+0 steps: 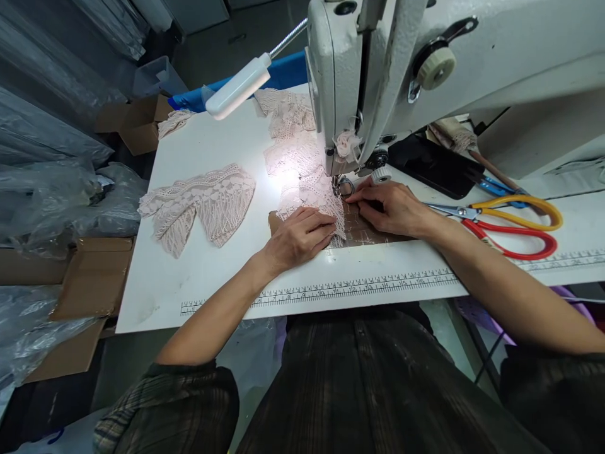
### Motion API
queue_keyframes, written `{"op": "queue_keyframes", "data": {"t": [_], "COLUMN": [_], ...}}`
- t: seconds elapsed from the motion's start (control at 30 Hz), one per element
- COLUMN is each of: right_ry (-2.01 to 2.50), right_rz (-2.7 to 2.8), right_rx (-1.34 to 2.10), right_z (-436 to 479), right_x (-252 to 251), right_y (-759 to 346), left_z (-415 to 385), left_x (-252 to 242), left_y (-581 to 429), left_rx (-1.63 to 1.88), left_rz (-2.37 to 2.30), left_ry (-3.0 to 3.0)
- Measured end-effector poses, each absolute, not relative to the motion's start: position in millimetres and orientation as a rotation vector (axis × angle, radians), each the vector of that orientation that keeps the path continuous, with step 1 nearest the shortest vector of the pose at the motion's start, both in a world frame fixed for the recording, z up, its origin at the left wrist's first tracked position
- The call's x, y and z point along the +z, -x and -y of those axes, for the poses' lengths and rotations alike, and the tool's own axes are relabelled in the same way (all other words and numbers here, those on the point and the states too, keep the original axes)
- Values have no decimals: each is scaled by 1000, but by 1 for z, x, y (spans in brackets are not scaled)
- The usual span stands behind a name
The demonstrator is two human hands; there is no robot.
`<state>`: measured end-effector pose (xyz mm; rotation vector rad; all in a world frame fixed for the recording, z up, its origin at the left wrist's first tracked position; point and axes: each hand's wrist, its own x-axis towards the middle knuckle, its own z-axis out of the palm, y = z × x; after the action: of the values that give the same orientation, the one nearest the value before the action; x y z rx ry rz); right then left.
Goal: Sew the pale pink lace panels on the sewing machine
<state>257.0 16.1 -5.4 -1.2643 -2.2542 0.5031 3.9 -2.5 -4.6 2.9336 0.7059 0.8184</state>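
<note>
Pale pink openwork lace fabric (309,189) sits on the white tabletop (212,271), just left of the round metal presser-foot fitting (346,186). Long axis runs away from the wearer, far end leaning slightly left. Left hand (305,236) lies flat over its near end, unclenched. Right hand (390,205), right of the lace, fingers curled; can't tell if pinching anything.

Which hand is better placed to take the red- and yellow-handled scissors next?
Probably the right hand: the scissors lie beside its wrist; the left hand, farther away, touches pale pink lace.
</note>
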Motion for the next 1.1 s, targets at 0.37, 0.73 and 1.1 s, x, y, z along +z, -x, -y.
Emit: {"op": "queue_keyframes", "data": {"t": [0.37,0.73,1.1], "right_ry": [855,922,1131], "right_rz": [2433,2437,2418], "right_rx": [397,328,233], "right_z": [-14,-10,-9], "right_x": [-5,-9,-14], "right_y": [-263,-261,-255], "left_z": [3,-11,-11], "left_x": [1,13,3], "left_y": [-7,-9,-9], "left_rx": [734,706,714], "left_rz": [-728,-646,-792], "left_ry": [-3030,-3036,-3031]}}
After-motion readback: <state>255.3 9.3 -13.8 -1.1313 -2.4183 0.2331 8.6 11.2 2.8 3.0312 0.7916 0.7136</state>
